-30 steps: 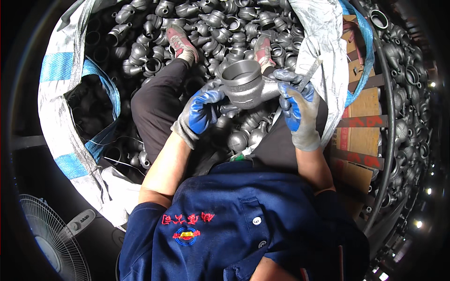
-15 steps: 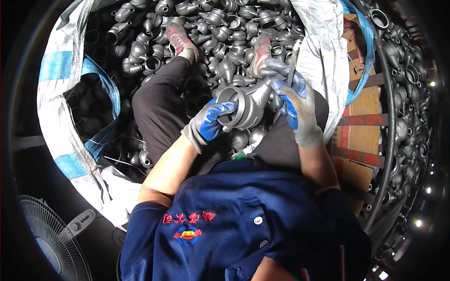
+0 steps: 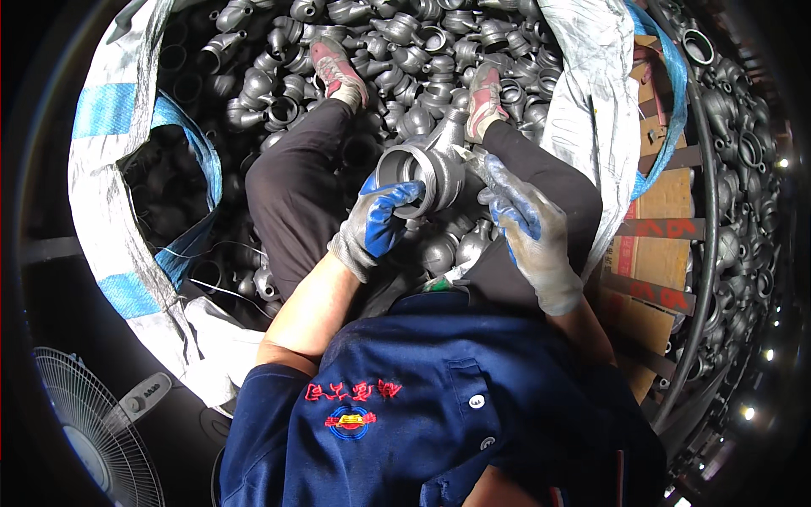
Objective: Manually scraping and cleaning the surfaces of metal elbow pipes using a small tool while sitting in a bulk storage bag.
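My left hand (image 3: 377,221), in a blue-and-grey coated glove, grips the rim of a grey metal casting (image 3: 448,179). The casting has a wide threaded round mouth turned toward the left and a narrow neck pointing up and away. My right hand (image 3: 530,226), gloved alike, is beside the casting's right side, fingers reaching toward the neck. A narrow file-like tool (image 3: 470,158) shows between its fingers and the neck; most of it is hidden by the glove.
Many similar castings (image 3: 414,59) lie heaped around my legs inside a white woven bag (image 3: 101,203) with blue straps. Cardboard (image 3: 663,203) and flat metal strips line the right side, with more castings beyond a dark curved rim (image 3: 710,211). A fan (image 3: 93,431) stands lower left.
The tool in my right hand has swung from pointing up and away to lying against the casting's neck. My right hand has lowered slightly; the casting has shifted left and its neck points farther upward.
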The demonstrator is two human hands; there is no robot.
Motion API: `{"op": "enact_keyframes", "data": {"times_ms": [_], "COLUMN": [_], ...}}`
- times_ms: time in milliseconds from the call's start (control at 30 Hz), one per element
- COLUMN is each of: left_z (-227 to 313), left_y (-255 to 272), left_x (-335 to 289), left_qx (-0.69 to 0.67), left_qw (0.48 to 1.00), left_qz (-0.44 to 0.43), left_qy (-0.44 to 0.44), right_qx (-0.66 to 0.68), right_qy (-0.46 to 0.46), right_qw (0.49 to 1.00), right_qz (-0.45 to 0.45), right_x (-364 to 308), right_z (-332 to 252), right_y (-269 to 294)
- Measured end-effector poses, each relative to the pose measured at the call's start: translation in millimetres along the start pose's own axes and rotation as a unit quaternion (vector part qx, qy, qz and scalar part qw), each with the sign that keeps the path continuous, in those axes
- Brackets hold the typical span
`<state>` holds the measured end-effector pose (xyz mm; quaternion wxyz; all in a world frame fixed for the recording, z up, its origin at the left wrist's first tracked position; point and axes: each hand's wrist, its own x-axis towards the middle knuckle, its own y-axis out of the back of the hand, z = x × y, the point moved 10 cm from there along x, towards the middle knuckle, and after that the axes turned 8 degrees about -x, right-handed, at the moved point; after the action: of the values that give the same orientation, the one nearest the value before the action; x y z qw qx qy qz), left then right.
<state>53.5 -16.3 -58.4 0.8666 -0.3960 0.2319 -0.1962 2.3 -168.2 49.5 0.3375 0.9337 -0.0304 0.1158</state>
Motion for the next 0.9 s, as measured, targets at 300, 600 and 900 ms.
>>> {"op": "enact_keyframes", "data": {"times_ms": [300,600,900], "left_z": [-0.7,-0.8,-6.8], "left_y": [5.6,-2.0,4.2], "left_x": [-3.1,-3.6,-2.4], "left_qx": [-0.010,-0.031,-0.039], "left_qw": [1.000,1.000,0.999], "left_qz": [0.017,0.004,0.004], "left_qy": [-0.001,-0.003,0.004], "right_qx": [-0.167,-0.248,-0.219], "right_qy": [0.079,0.075,0.044], "right_qw": [0.983,0.965,0.970], "right_qz": [0.015,-0.041,-0.090], "right_x": [2.8,5.4,4.0], "right_z": [-19.2,-24.7,-24.0], "right_y": [-7.1,-8.2,-6.6]}}
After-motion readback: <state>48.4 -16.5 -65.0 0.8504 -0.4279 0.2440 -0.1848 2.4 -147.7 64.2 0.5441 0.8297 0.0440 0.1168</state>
